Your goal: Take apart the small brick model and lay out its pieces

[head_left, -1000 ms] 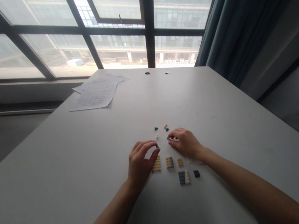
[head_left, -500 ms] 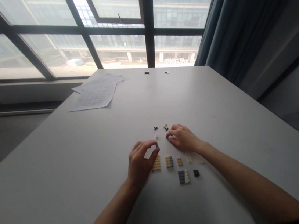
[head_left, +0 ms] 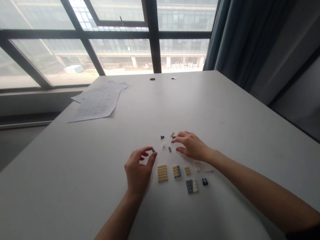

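Observation:
Between thumb and index finger, my left hand (head_left: pixel 139 170) pinches a small grey piece (head_left: pixel 153 150). My right hand (head_left: pixel 191 145) has its fingers apart, just right of another small grey piece (head_left: pixel 169 149) lying on the table. A white piece (head_left: pixel 163 145) and a black piece (head_left: pixel 162 137) lie between the hands. Near my right fingertips are a tan piece (head_left: pixel 172 134) and a dark one. Closer to me sit a large tan plate (head_left: pixel 162 173), a tan and grey block (head_left: pixel 176 171), a small tan piece (head_left: pixel 187 170), a grey and white block (head_left: pixel 191 186) and a black piece (head_left: pixel 205 182).
Printed papers (head_left: pixel 96 103) lie at the far left of the white table (head_left: pixel 94 161). Two round holes show near its back edge. Pale pieces (head_left: pixel 197 166) lie beside my right forearm. Windows stand behind, with a dark curtain (head_left: pixel 224 27) at the right.
My left hand has moved left with its grey piece, uncovering the large tan plate. My right hand has let go of a grey piece, which now lies on the table, and its fingers have opened.

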A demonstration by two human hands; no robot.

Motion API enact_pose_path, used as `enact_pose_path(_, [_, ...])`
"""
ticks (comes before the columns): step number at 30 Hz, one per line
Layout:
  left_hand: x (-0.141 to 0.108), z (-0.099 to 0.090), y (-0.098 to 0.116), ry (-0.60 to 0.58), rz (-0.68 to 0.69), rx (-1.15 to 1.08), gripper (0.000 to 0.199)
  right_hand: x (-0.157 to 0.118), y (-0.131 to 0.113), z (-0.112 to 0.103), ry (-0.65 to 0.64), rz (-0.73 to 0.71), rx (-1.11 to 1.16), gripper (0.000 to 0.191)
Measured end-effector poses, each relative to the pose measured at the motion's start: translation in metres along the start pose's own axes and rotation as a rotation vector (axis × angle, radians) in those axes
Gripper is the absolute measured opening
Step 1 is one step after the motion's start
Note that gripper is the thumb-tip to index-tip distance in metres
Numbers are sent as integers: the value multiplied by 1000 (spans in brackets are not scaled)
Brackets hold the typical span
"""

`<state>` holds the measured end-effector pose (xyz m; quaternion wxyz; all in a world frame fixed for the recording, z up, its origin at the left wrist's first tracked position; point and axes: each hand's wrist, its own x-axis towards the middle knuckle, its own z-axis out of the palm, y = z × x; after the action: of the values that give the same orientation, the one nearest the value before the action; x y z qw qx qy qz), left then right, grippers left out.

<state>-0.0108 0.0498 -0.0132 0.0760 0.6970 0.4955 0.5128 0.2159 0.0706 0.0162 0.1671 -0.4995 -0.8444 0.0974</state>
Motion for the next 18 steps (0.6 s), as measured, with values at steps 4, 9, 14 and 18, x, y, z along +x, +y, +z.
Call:
enact_pose_path(4, [-2, 0, 1, -38, 46, -15, 16, 12, -8, 8, -71, -147, -30, 33])
enact_pose_path(9, [-3, 0, 5, -83, 81, -25, 14, 14, -13, 15, -71, -101, -58, 19])
enact_pose_path(14, [-3, 1, 5, -107, 94, -43, 14, 7, -13, 14, -31, -19, -31, 25])
enact_pose_path(18, [-3, 2, 5, -102, 100, -45, 13, 5, -7, 10, -37, 30, 76, 36])
